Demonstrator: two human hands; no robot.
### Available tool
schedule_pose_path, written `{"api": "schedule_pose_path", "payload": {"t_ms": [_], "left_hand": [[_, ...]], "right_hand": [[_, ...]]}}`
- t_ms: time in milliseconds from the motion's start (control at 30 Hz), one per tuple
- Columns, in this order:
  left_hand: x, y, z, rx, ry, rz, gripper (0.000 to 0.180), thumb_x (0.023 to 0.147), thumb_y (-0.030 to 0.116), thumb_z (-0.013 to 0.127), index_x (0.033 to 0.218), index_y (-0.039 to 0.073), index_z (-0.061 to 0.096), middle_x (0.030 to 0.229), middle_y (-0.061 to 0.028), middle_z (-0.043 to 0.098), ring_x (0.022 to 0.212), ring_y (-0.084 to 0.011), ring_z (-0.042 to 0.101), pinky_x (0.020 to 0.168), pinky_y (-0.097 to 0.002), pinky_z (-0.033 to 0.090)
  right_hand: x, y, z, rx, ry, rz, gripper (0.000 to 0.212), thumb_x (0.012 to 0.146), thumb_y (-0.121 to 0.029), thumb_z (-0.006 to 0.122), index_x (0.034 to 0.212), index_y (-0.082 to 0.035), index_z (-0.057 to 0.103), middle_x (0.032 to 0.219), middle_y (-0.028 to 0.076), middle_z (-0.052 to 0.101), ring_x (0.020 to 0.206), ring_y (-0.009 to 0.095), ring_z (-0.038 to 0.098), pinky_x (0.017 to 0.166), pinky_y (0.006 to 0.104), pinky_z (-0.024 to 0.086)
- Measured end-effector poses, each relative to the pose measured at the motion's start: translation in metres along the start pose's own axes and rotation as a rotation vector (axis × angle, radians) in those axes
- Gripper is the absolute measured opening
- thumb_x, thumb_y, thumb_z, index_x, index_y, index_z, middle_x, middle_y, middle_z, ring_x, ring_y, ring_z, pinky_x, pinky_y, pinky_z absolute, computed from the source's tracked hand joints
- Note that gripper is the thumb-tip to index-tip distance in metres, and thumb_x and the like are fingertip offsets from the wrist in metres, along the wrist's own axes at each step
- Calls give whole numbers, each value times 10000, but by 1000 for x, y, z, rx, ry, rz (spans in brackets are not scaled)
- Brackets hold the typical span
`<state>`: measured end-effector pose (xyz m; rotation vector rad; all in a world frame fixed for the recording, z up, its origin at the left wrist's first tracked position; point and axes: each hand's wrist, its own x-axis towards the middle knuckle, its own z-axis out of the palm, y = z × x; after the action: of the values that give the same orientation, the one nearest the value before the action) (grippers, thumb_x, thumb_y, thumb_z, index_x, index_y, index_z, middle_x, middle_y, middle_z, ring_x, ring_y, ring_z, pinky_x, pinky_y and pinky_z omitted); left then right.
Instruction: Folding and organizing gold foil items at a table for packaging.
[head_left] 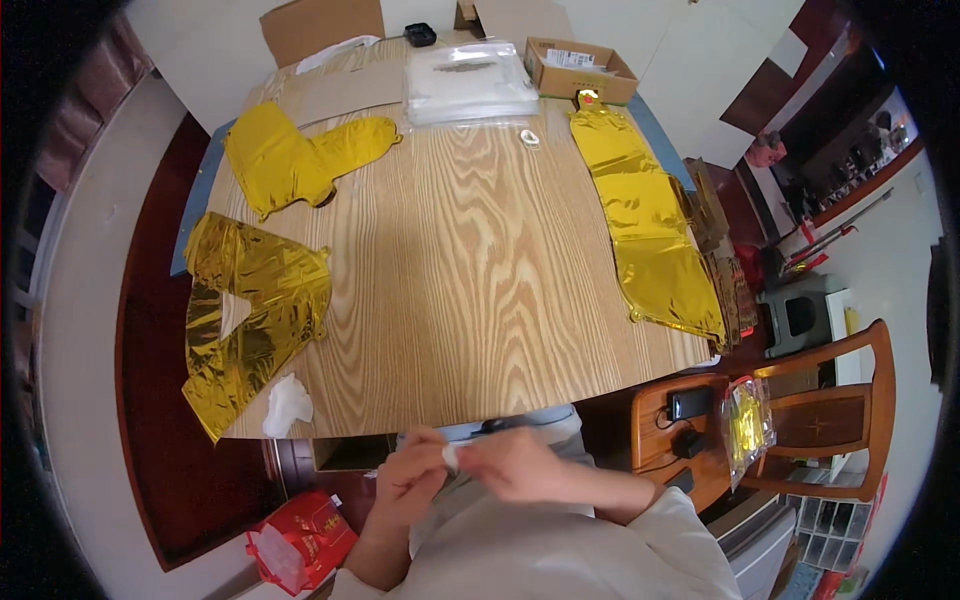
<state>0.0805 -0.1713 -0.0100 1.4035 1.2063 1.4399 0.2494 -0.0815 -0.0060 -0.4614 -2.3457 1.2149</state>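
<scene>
In front of my body, just off the table's near edge, my left hand (410, 478) and my right hand (512, 466) meet with fingers bent. A small white piece (450, 457) is pinched between them; its kind cannot be made out. My right hand is smeared by motion. Ahead on the left lies a gold foil balloon (285, 300) shaped like a letter A, flat, with a crumpled white tissue (288, 405) beside its lower end. Another flat gold foil balloon (278, 160) is beyond it. A long folded gold foil balloon (637, 215) lies along the right side.
The wood-grain table (450, 300) bears a stack of clear plastic packets (470, 88) and an open cardboard box (580, 72) at the back, plus a small white ring (529, 138). A wooden chair (875, 400) at right holds a bagged gold foil item (746, 420). A red bag (310, 540) stands lower left.
</scene>
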Motion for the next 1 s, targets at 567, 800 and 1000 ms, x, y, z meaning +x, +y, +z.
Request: {"api": "schedule_pose_path", "payload": {"t_ms": [567,800,1000], "left_hand": [[-1,4,4,65,55,44,185,756,-18,618,911,45,696,731,-49,643,743,-215,485,680,-332,399],[-6,2,4,-132,28,8,179,786,-1,602,929,44,700,747,-44,652,737,-203,485,721,-311,405],[-4,0,-1,138,-6,-60,185,787,8,602,946,2,697,765,-25,665,729,-185,483,706,-299,403]], "right_hand": [[1,-5,0,-64,-11,-31,173,744,-60,634,914,-53,658,738,127,634,650,304,639,577,386,515],[4,4,-5,-10,113,-12,228,721,-81,625,944,-63,668,683,94,618,627,293,628,548,410,499],[0,-7,-18,8,148,-90,186,733,-70,636,915,-73,673,672,103,601,605,311,608,538,416,491]]}}
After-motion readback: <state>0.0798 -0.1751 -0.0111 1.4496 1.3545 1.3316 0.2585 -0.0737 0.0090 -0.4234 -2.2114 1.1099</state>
